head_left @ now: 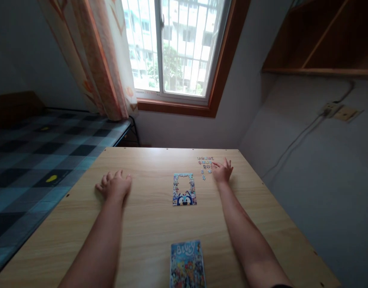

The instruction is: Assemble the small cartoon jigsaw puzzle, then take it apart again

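Note:
My left hand (pixel 114 184) rests palm down on the wooden table, fingers spread, with nothing in it. Over at the far right, my right hand (pixel 222 171) has its index finger stretched out to the edge of a group of loose jigsaw pieces (pixel 205 163); its other fingers are raised and apart. Whether that fingertip presses on a piece is too small to tell. Between my hands lies a partly assembled jigsaw puzzle (pixel 184 200), its border joined around a bare rectangle, with a blue dog's face along the near side. Nearer me is the Bluey puzzle box (pixel 187 264).
The light wooden table (pixel 148 224) reaches toward a barred window (pixel 172 52) with a curtain (pixel 102 60). To the left stands a bed (pixel 52 148) with checked bedding. A shelf (pixel 321 44) and a socket with a cable (pixel 332 110) are on the right wall.

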Demonstrator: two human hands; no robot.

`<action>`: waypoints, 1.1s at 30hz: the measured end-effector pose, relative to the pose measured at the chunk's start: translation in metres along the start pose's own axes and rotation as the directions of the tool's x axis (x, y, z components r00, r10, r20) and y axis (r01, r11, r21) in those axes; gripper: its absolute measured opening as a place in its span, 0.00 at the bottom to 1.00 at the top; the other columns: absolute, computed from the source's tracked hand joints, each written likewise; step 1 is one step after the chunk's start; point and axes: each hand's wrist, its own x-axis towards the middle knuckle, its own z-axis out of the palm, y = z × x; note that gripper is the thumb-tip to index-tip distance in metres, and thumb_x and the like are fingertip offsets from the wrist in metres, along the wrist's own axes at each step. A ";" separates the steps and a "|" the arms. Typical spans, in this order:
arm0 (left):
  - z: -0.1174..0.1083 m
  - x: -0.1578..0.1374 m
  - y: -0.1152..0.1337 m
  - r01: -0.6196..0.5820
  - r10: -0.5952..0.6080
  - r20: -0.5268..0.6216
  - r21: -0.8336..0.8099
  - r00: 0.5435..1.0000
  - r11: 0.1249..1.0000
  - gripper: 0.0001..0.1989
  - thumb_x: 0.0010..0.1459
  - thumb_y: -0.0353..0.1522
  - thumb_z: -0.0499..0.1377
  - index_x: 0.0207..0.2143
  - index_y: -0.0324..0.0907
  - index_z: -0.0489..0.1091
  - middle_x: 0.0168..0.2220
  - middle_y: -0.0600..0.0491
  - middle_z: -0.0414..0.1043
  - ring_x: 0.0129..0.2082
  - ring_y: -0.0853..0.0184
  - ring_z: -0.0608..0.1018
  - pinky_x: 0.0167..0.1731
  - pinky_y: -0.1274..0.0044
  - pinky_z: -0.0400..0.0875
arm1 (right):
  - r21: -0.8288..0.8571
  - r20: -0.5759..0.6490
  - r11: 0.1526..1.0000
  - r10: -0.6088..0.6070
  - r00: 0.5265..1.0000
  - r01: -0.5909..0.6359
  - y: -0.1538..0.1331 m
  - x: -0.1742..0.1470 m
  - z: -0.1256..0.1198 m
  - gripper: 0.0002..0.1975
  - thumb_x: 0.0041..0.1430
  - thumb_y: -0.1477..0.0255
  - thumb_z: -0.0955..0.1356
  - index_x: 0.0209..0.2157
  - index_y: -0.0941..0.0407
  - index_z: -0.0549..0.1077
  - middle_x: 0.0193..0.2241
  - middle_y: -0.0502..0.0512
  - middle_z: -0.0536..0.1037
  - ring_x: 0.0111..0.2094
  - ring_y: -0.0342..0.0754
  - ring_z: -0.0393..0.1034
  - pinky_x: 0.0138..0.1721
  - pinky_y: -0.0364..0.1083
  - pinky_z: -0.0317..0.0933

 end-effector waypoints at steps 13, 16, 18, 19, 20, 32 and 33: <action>0.006 -0.001 0.003 -0.032 0.031 -0.016 -0.013 0.999 0.999 0.30 0.61 0.47 0.50 0.61 0.46 0.68 0.68 0.40 0.58 0.68 0.46 0.57 0.65 0.46 0.47 | -0.070 0.178 0.989 -0.120 0.977 0.134 -0.004 -0.002 0.004 0.13 0.61 0.62 0.69 0.44 0.48 0.83 0.67 0.58 0.59 0.70 0.64 0.41 0.67 0.69 0.37; 0.006 -0.001 0.003 -0.032 0.032 -0.021 -0.015 0.999 0.999 0.30 0.61 0.47 0.50 0.61 0.45 0.68 0.68 0.40 0.58 0.68 0.46 0.57 0.65 0.46 0.47 | -0.063 0.179 0.989 -0.123 0.976 0.137 -0.004 -0.002 0.003 0.13 0.60 0.63 0.69 0.42 0.49 0.83 0.66 0.59 0.61 0.70 0.64 0.42 0.66 0.69 0.39; 0.006 -0.001 0.003 -0.033 0.032 -0.024 -0.019 0.999 0.999 0.30 0.61 0.47 0.50 0.61 0.46 0.68 0.68 0.40 0.58 0.68 0.46 0.57 0.65 0.46 0.47 | -0.064 0.176 0.989 -0.123 0.977 0.136 -0.004 -0.002 0.002 0.13 0.60 0.64 0.70 0.43 0.50 0.83 0.66 0.60 0.62 0.70 0.64 0.43 0.66 0.69 0.39; 0.006 -0.001 0.003 -0.032 0.031 -0.023 -0.019 0.999 0.999 0.30 0.60 0.47 0.50 0.61 0.46 0.68 0.68 0.40 0.58 0.68 0.46 0.57 0.65 0.47 0.47 | -0.067 0.174 0.989 -0.118 0.978 0.131 -0.005 -0.003 0.002 0.14 0.59 0.64 0.70 0.44 0.50 0.83 0.66 0.60 0.62 0.69 0.64 0.43 0.66 0.69 0.39; 0.006 -0.001 0.003 -0.031 0.030 -0.018 -0.017 0.999 0.999 0.30 0.60 0.47 0.50 0.61 0.46 0.68 0.68 0.40 0.58 0.68 0.46 0.57 0.65 0.47 0.46 | -0.070 0.172 0.990 -0.112 0.979 0.125 -0.005 -0.003 0.002 0.14 0.59 0.63 0.70 0.44 0.51 0.83 0.66 0.60 0.61 0.69 0.64 0.43 0.66 0.69 0.39; 0.005 -0.003 0.004 -0.030 0.030 -0.023 -0.008 0.999 1.000 0.30 0.61 0.47 0.50 0.61 0.46 0.68 0.67 0.41 0.59 0.68 0.46 0.57 0.65 0.47 0.46 | -0.069 0.154 0.993 -0.085 0.984 0.097 -0.009 -0.004 0.000 0.11 0.58 0.64 0.71 0.39 0.52 0.82 0.64 0.61 0.64 0.69 0.64 0.45 0.65 0.70 0.40; 0.005 -0.003 0.004 -0.027 0.027 -0.021 -0.004 0.999 1.000 0.30 0.61 0.47 0.49 0.61 0.46 0.68 0.67 0.41 0.58 0.68 0.47 0.57 0.66 0.48 0.46 | -0.061 0.148 0.993 -0.091 0.985 0.100 -0.009 -0.004 0.000 0.10 0.58 0.64 0.71 0.39 0.53 0.82 0.64 0.61 0.64 0.69 0.64 0.45 0.65 0.70 0.40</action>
